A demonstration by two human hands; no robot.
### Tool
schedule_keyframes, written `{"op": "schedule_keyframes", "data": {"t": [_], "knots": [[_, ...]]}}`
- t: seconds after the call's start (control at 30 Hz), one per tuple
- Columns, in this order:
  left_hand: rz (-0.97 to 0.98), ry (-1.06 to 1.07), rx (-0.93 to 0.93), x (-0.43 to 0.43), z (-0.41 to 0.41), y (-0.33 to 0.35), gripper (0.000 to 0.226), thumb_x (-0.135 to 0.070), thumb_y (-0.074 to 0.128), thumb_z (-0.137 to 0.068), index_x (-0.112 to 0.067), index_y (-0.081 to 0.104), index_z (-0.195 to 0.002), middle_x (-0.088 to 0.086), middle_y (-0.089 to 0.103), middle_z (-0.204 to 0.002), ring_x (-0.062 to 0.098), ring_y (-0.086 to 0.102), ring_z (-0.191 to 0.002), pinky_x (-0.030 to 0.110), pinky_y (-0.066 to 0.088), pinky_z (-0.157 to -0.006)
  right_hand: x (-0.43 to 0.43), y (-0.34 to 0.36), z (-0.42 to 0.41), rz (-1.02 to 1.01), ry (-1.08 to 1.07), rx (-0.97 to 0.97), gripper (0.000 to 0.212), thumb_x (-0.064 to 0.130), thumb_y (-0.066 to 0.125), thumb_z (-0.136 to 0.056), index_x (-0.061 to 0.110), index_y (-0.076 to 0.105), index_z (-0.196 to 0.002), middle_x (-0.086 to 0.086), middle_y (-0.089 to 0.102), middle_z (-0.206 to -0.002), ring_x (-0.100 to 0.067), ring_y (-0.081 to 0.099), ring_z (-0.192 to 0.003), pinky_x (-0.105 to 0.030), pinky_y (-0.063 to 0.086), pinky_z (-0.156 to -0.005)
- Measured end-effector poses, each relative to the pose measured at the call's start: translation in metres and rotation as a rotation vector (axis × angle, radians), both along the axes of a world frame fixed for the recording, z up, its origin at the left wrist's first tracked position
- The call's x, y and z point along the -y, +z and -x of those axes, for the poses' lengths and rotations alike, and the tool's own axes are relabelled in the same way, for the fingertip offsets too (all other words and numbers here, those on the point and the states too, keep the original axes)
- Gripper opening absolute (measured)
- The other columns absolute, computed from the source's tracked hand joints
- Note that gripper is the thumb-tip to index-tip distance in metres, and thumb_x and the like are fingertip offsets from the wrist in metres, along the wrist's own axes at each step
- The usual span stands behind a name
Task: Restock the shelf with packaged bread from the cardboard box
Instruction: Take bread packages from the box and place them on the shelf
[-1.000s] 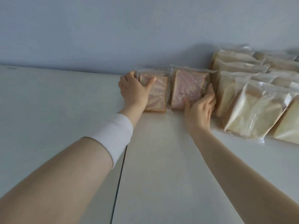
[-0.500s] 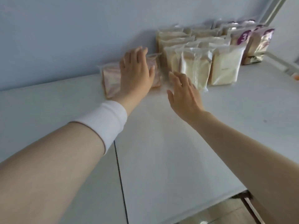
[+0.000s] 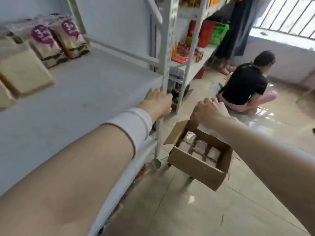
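An open cardboard box [image 3: 196,165] sits on the tiled floor just right of the shelf, with several wrapped packs of pinkish-brown bread [image 3: 198,147] inside. My right hand [image 3: 208,110] hovers above the box's far flap, fingers loosely curled down, holding nothing. My left hand [image 3: 157,103], with a white wristband behind it, lies over the front right corner of the white shelf [image 3: 85,92], also with nothing in it. Pale bread packs [image 3: 22,68] and brown bags with purple labels [image 3: 46,41] stand at the shelf's back left.
A white shelf post [image 3: 166,48] rises right by my left hand. Beyond it stands a second rack [image 3: 187,53] with colourful goods. A person in a black top [image 3: 245,82] sits on the floor behind the box. A barred window [image 3: 289,14] is at far right.
My view has swung right and down from the shelf to the floor box. Both hands have left the bread packs; the left came to the shelf corner, the right went out over the box.
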State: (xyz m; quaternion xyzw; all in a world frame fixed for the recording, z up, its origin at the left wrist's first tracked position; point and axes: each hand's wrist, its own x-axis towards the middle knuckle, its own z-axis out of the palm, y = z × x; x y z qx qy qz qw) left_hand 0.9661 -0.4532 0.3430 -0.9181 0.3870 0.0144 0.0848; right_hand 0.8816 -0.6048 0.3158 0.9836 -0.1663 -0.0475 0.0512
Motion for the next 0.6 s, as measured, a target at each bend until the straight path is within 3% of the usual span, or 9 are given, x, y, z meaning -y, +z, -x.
{"op": "schedule_keyframes", "data": {"t": [0.23,0.37,0.6], "knots": [[-0.114,-0.14,-0.235,0.159,0.029,-0.115,0.038,-0.035,0.043,-0.094,-0.009,0.047,-0.122,0.017,0.051,-0.129,0.034,0.044,-0.121,0.041,0.034,-0.098,0.163,-0.1,0.078,-0.073,-0.323,-0.223,0.033,0.027,0.04,-0.093,0.011,0.051,-0.119,-0.014,0.052,-0.124,-0.032,0.045,-0.117,-0.038,0.038,-0.091],[-0.22,-0.148,-0.37,0.211,0.008,-0.182,0.04,-0.037,0.041,-0.094,-0.012,0.044,-0.124,0.014,0.052,-0.128,0.033,0.046,-0.118,0.042,0.035,-0.097,0.2,-0.168,0.074,-0.178,-0.393,-0.329,0.031,0.024,0.039,-0.093,0.009,0.05,-0.117,-0.015,0.052,-0.124,-0.033,0.04,-0.124,-0.041,0.039,-0.093],[-0.266,0.005,-0.634,0.279,-0.068,-0.308,0.044,-0.036,0.043,-0.093,-0.013,0.04,-0.13,0.013,0.05,-0.131,0.031,0.046,-0.12,0.041,0.037,-0.097,0.219,-0.292,0.023,-0.5,-0.525,-0.479,0.041,0.04,0.039,-0.095,0.012,0.045,-0.124,-0.011,0.049,-0.127,-0.03,0.044,-0.118,-0.039,0.039,-0.096]]}}
